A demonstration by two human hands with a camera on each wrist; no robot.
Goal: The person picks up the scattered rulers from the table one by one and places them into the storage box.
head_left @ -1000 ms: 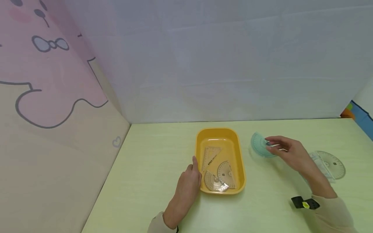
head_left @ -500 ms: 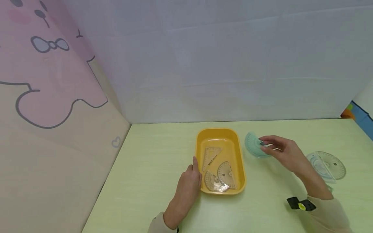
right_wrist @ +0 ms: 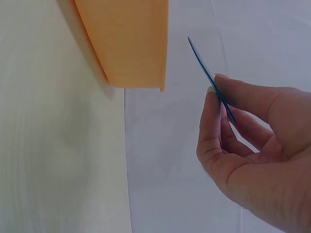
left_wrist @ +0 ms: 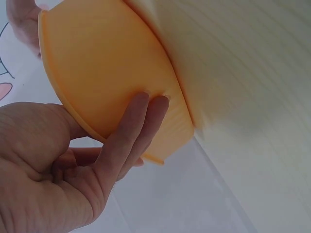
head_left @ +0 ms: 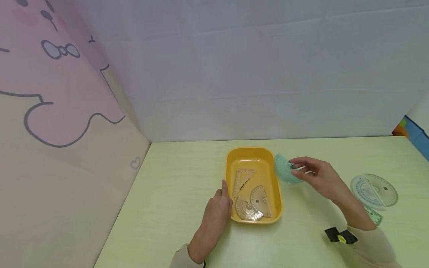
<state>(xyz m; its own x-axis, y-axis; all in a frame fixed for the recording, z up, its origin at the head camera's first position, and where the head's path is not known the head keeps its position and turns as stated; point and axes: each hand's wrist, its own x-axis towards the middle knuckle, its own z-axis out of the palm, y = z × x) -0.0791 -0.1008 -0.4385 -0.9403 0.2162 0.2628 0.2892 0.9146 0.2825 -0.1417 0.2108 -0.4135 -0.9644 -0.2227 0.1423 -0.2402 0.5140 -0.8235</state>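
Observation:
A yellow tray [head_left: 252, 152] stands on the table in the head view. My left hand [head_left: 216, 208] grips its left wall; in the left wrist view two fingers [left_wrist: 127, 128] press flat on the outer wall while the thumb side meets the rim. With thumb and fingertips my right hand [head_left: 321, 180] pinches a translucent green protractor [head_left: 284, 169], held beside the tray's right rim. The right wrist view shows that protractor [right_wrist: 203, 65] edge-on and tilted, apart from the tray wall. Inside the tray lie a clear set square [head_left: 242, 181] and two clear protractors [head_left: 260, 201], partly overlapping.
To the right on the table, a clear protractor [head_left: 384, 190] lies against a bluish clear one [head_left: 365, 191]. A green ruler-like piece [head_left: 374, 216] shows partly beneath the right forearm. A patterned wall [head_left: 67, 178] borders the left, a white cloth [head_left: 234, 74] the back.
My right hand has moved left with the green protractor, bringing it up to the tray's right rim. The green piece under the forearm has come into view. The left hand and tray have stayed put.

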